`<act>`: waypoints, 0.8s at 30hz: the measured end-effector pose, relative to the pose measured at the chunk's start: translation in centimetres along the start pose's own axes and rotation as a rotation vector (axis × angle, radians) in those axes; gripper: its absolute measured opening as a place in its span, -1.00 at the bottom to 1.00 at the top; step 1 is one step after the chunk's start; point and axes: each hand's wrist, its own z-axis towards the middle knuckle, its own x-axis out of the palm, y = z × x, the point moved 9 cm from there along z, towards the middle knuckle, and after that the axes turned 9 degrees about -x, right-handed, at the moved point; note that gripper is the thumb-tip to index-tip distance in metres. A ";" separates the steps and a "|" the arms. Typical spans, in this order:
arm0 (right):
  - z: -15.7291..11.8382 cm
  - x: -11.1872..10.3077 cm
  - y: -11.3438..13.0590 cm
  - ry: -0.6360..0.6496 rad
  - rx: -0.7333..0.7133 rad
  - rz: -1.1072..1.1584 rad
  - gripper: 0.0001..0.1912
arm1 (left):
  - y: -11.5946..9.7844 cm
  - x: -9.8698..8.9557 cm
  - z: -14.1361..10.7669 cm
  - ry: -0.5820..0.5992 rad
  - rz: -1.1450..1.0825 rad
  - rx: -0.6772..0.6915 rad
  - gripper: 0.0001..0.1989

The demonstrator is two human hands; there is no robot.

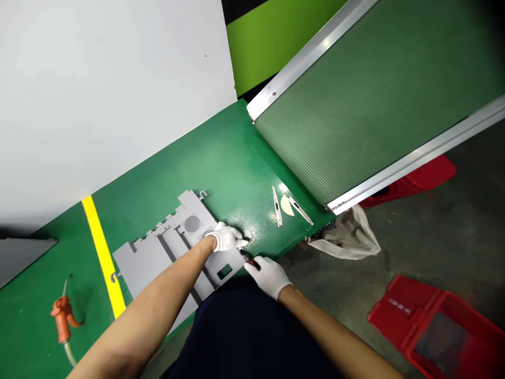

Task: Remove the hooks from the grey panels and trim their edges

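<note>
Ana: The left hand [229, 237], in a white glove, is on the grey panel [145, 263]. One finger sticks out. I can't tell if the others pinch anything.

Ben: And the right hand [270, 278]?

Ana: It has a white glove too. Its fingers are curled around a small tool [253, 262], red and black. The tool's tip is by the panel's right edge, near the left hand.

Ben: Now start from the far left!

Ana: A grey piece [23, 255] is by the edge of the picture. Then there's an orange air gun [61, 321] on the green table [213, 158], and a yellow stripe [100, 247].

Ben: Then the panel?

Ana: Yes. It lies flat on the table, right in front of the person, with one end by the stripe. It has round patches of little holes.

Ben: What's right of that?

Ana: Dark specks [254, 232], then two thin silver cutters [277, 206] with a pale half circle [287, 206] between them. Next come a ribbed green belt [347, 116], a whitish bag [359, 242] below it, and a red box [398, 310] on the floor.
</note>
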 end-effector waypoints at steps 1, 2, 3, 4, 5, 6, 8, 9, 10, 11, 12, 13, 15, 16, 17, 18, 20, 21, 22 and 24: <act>0.0 0.0 -0.1 -0.002 0.003 0.006 -0.49 | 0.0 0.2 0.0 0.036 0.018 -0.010 -0.44; 0.0 0.0 -0.1 -0.004 0.001 0.016 -0.49 | 0.0 0.4 0.0 0.066 0.033 -0.020 -0.44; 0.1 -0.1 0.0 -0.008 -0.006 0.027 -0.50 | 0.0 0.5 0.0 0.087 0.045 -0.031 -0.44; 0.1 -0.1 0.0 -0.013 -0.016 0.035 -0.51 | 0.0 0.4 -0.1 0.096 0.050 -0.039 -0.44; 0.1 -0.2 0.2 -0.015 -0.027 0.038 -0.52 | -0.1 0.3 -0.1 0.098 0.049 -0.044 -0.44; 0.2 -0.3 0.3 -0.016 -0.035 0.036 -0.53 | -0.2 0.2 -0.2 0.101 0.044 -0.046 -0.45; 0.3 -0.5 0.6 -0.009 -0.035 0.026 -0.52 | -0.3 0.0 -0.3 0.107 0.038 -0.052 -0.47; 0.3 -0.6 0.7 -0.003 -0.030 0.017 -0.50 | -0.4 0.0 -0.4 0.107 0.038 -0.054 -0.48; 0.4 -0.7 0.9 0.005 -0.026 0.005 -0.48 | -0.5 -0.1 -0.5 0.107 0.039 -0.055 -0.49; 0.4 -0.8 1.1 0.013 -0.020 -0.010 -0.47 | -0.6 -0.2 -0.6 0.106 0.042 -0.056 -0.49; 0.5 -0.9 1.3 0.022 -0.015 -0.028 -0.46 | -0.8 -0.3 -0.8 0.103 0.044 -0.055 -0.48; 0.6 -0.9 1.5 0.032 -0.012 -0.048 -0.45 | -1.0 -0.5 -0.9 0.096 0.044 -0.052 -0.47; 0.7 -1.0 1.7 0.049 -0.009 -0.085 -0.43 | -1.3 -0.7 -1.2 0.083 0.036 -0.044 -0.41; 0.7 -1.0 1.8 0.056 -0.008 -0.101 -0.43 | -1.4 -0.8 -1.3 0.079 0.031 -0.042 -0.38; 0.8 -0.9 1.9 0.062 -0.008 -0.115 -0.41 | -1.5 -0.9 -1.3 0.079 0.026 -0.040 -0.37; 0.8 -0.8 1.9 0.065 -0.007 -0.127 -0.40 | -1.5 -0.8 -1.3 0.085 0.024 -0.041 -0.38; 0.8 -0.7 1.9 0.059 0.003 -0.145 -0.36 | -1.3 -0.8 -1.0 0.086 0.010 -0.042 -0.45; 0.8 -0.7 1.8 0.045 0.010 -0.154 -0.35 | -1.2 -0.7 -0.9 0.078 -0.001 -0.042 -0.49; 0.7 -0.8 1.8 0.026 0.018 -0.162 -0.34 | -1.0 -0.7 -0.6 0.068 -0.012 -0.043 -0.52; 0.7 -1.0 1.7 -0.009 0.028 -0.177 -0.33 | -0.7 -0.6 -0.3 0.044 -0.035 -0.040 -0.52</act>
